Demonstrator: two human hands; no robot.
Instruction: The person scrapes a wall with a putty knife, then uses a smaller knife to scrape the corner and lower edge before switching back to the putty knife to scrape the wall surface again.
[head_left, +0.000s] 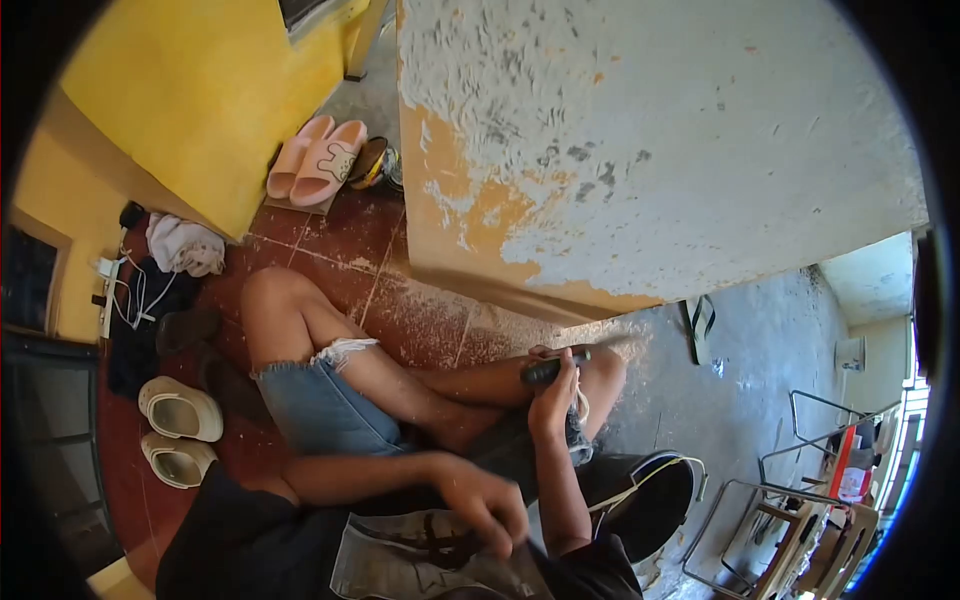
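Note:
My right hand (553, 403) is closed around the dark handle of a scraper (541, 372), over my bent right knee. Its blade is blurred and points toward the lower edge of the wall (640, 150). White paint on that wall is rough and chipped, with orange-yellow patches showing. In front of my dark shirt hangs my left hand (485, 505), its fingers loosely bent and apart, holding nothing. Pale flakes (430, 310) lie scattered over the floor along the foot of the wall.
Pink slides (318, 165) stand by the yellow wall. Beige clogs (180, 420) sit at left, below a white cloth (186, 245) and a power strip (108, 290). A dark sandal (699, 328) lies on the grey floor. A black round container (645, 500) is beside me; metal-framed furniture (770, 530) stands right.

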